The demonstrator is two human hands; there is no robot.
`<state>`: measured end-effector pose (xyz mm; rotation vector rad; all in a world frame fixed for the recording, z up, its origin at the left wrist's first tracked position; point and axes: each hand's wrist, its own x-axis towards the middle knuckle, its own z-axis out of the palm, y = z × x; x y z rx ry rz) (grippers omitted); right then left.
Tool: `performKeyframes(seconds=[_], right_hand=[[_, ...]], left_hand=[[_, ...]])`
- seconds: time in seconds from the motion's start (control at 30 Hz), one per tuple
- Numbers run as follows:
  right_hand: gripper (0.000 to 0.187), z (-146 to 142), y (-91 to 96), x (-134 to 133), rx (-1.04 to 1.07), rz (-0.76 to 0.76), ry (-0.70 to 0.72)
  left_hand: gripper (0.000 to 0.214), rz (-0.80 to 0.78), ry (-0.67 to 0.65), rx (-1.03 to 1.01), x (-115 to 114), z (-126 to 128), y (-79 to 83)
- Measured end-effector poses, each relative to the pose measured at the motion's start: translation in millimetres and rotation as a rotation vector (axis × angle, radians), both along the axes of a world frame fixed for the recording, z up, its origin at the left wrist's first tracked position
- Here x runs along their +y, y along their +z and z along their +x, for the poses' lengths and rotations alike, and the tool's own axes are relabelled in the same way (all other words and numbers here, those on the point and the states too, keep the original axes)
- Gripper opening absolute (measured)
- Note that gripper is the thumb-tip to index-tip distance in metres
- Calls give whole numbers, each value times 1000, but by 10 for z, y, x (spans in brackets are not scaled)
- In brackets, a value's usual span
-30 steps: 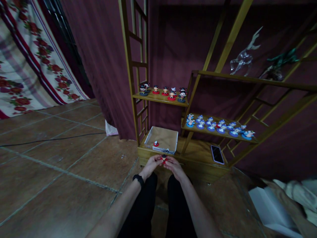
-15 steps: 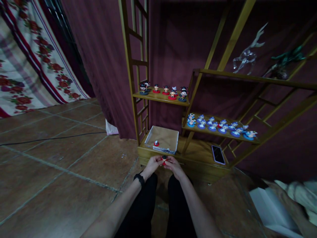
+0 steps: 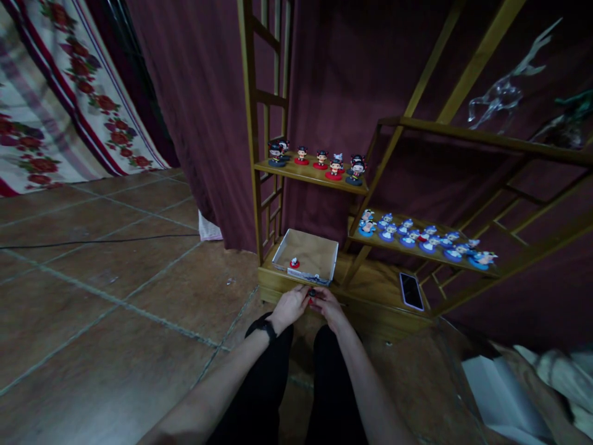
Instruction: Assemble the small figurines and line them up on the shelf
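— Dark red curtain (image 3: 208, 136) hangs across the upper left and middle of the frame, with brown tiled floor (image 3: 139, 334) below. Where do we have the small figurine (image 3: 312, 295)?

— Below the middle of the frame, between our two hands, just in front of the shallow box (image 3: 312, 247). Our left hand (image 3: 291, 306) seems to press its fingertips on one side, and our right hand (image 3: 328, 307) pinches the other.

— So our grip is a pinch from both sides. What is around it?

— That box is on the wooden surface (image 3: 370, 285), with a red-based figurine (image 3: 294, 262) near its lower left corner. Dark-haired figurines (image 3: 334, 168) stand on the shelf above, blue-based ones (image 3: 430, 243) on the shelf at the right, and a phone (image 3: 411, 292) lies below those.

— What could go wrong for us?

— We hold a tiny thing over our knees (image 3: 330, 358). If one hand eased off before the other had it firmly, it would probably fall and might chip on the tiles.

— And the box?

— Our knuckles are near its front wall, so a nudge could jolt it and tip the figurine inside.
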<state>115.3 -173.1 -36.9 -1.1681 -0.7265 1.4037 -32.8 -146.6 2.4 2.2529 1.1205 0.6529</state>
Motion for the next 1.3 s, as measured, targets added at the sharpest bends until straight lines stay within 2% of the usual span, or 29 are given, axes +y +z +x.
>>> performKeyframes(seconds=[0.3, 0.6, 0.93, 1.3], right_hand=[[36, 16, -63, 84, -13, -30, -1], [30, -29, 24, 81, -21, -59, -21], [33, 0, -36, 89, -38, -72, -19], [35, 2, -28, 76, -68, -33, -31]], left_hand=[[40, 68, -70, 100, 48, 8, -4], [43, 209, -145, 222, 79, 27, -62], [41, 257, -121, 261, 45, 46, -80], [40, 394, -140, 420, 2, 59, -35]])
